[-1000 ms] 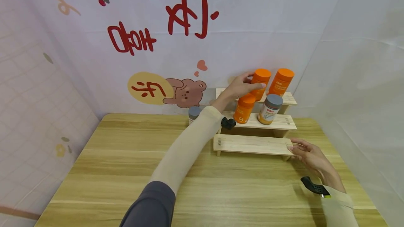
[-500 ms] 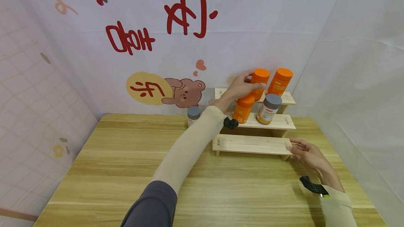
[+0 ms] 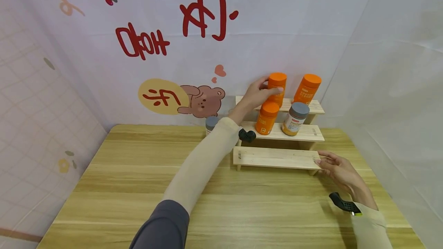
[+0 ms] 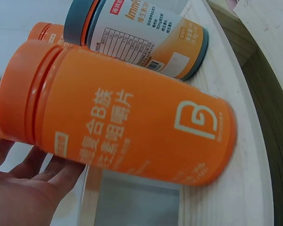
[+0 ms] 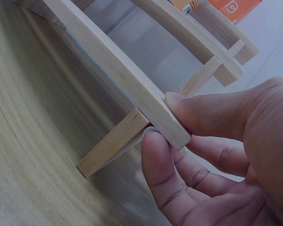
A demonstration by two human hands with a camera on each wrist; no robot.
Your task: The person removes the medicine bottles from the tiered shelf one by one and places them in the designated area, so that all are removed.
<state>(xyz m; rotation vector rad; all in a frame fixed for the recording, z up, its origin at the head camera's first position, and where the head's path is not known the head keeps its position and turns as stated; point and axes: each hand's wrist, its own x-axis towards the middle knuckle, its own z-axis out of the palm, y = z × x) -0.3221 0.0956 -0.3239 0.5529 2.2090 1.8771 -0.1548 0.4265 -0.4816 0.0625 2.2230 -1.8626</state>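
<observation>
My left hand grips an orange bottle from its left side, at the rack's top step. Standing just in front on the middle step is another orange bottle, which fills much of the left wrist view and mostly hides the held one there. To its right stands a grey-lidded bottle with a white label. A further orange bottle is at the right of the top step. My right hand pinches the right end of the lowest wooden step between thumb and fingers.
The three-step wooden rack stands on a wood-grain table. Left of the rack, a grey-lidded bottle is partly hidden by my left sleeve. A printed cloth wall rises behind, with another at the right.
The left hand has shifted the gripped orange bottle a little to the left along the top step, away from the other orange bottle there. The right hand keeps its place on the lowest step.
</observation>
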